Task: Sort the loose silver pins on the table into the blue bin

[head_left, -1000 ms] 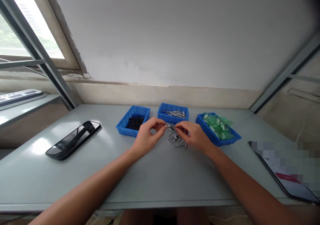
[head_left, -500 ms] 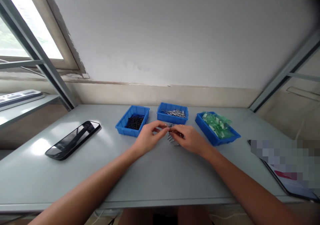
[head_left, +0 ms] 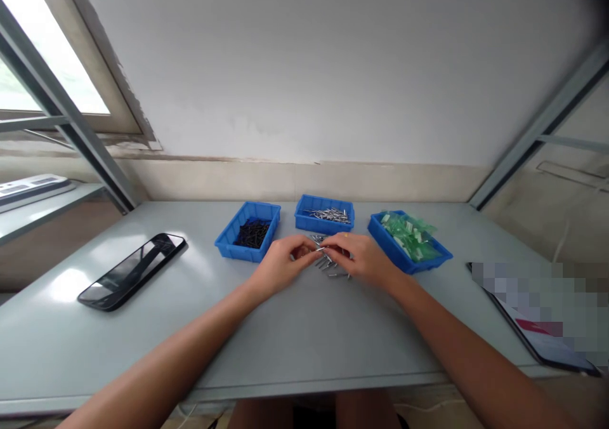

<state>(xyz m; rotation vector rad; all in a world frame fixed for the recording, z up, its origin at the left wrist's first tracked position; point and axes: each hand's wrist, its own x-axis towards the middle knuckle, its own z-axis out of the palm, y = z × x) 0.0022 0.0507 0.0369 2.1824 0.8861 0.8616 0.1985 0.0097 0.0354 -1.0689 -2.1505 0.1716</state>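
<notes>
Fingers (head_left: 339, 241) partly hide the loose metal pins (head_left: 327, 264).

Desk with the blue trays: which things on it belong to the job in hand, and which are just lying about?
Seemingly in the job:
metal pin between the left hand and right hand
loose metal pins below them
tray of metal pins
perhaps tray of black pieces, tray of green packets

Probably just lying about:
dark phone, left
lit-screen device, right

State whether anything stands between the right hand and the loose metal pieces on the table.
Nothing visible does: the right hand is right by the loose metal pieces, though it hides some of them.
</notes>
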